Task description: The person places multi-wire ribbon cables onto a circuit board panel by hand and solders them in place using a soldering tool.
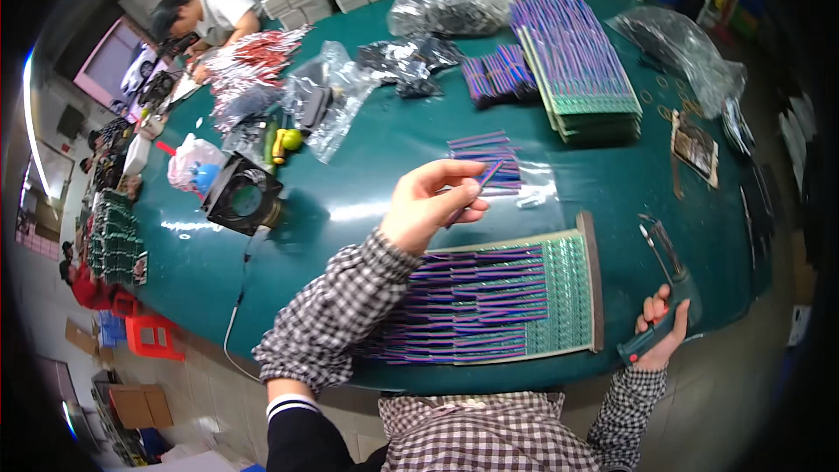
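Observation:
My left hand [441, 201] is closed in a pinch on a thin purple-and-blue wire piece [492, 173], held above the table. Just beyond it lies a small spread of similar wires [476, 142] on clear plastic. Below my left hand is a green circuit board panel [566, 301], with rows of purple-and-blue wires [472, 306] laid across its left and middle; my left sleeve hides part of it. At the right, my right hand [666, 328] grips a soldering gun [680, 297] by its dark green handle, its metal tip pointing away from me.
A stack of wired panels [577, 61] stands at the far right, beside wire bundles [498, 74]. A black fan [243, 195] sits at left, its cord crossing the table edge. Plastic bags [454, 7] lie at the back. Another person [214, 13] works at the far left.

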The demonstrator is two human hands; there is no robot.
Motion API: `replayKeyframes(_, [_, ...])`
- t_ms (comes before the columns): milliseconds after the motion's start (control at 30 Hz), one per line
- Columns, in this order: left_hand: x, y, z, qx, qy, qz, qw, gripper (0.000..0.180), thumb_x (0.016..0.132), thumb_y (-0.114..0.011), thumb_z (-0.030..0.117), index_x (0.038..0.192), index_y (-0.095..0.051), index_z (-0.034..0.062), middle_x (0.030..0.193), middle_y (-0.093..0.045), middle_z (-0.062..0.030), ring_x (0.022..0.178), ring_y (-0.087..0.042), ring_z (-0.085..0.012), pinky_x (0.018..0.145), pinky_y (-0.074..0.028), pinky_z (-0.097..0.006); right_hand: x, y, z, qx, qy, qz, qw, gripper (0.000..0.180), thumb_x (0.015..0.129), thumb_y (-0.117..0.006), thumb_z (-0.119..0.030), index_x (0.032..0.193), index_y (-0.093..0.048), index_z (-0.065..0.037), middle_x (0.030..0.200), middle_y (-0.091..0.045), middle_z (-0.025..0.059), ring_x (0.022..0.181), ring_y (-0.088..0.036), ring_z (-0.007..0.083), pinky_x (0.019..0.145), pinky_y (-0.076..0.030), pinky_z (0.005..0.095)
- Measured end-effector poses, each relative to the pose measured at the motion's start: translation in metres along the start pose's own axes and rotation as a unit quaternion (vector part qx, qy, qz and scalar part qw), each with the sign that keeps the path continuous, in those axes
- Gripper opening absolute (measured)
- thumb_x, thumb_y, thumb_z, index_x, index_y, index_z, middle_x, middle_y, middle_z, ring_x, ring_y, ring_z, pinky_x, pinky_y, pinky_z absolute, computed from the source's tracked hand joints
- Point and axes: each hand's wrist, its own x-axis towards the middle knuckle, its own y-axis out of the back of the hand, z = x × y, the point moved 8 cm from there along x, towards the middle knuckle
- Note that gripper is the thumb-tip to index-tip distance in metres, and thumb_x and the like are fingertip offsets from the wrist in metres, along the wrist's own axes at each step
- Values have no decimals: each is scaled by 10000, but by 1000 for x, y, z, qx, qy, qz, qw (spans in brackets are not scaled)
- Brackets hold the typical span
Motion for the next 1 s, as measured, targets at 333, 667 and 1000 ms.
replayKeyframes(333, [-46,-41,-27,90,9,-71,993,234,1012,-675,161,1181,-685,0,1030,-706,-8,847,-612,-47,740,-480,-206,-53,-12,-18,-16,29,-23,999,529,1058,-530,-473,1193,-511,38,828,-557,57,746,-547,168,512,-559,277])
replayKeyframes(667, [-103,-119,-42,462,-145,-168,859,247,921,-620,-59,1148,-667,27,1000,-685,-146,896,-705,-312,782,-565,-371,-90,-3,-19,-29,36,-6,999,567,1048,-549,-452,1208,-512,91,841,-569,96,782,-573,209,522,-588,301])
replayKeyframes(1000, [-122,-150,-78,662,-365,-118,645,417,764,-658,102,1162,-713,-10,1039,-639,-74,896,-662,-190,687,-547,-310,-128,-11,-23,-128,7,-12,992,630,989,-626,-412,1306,-510,120,972,-621,155,949,-651,298,654,-657,377])
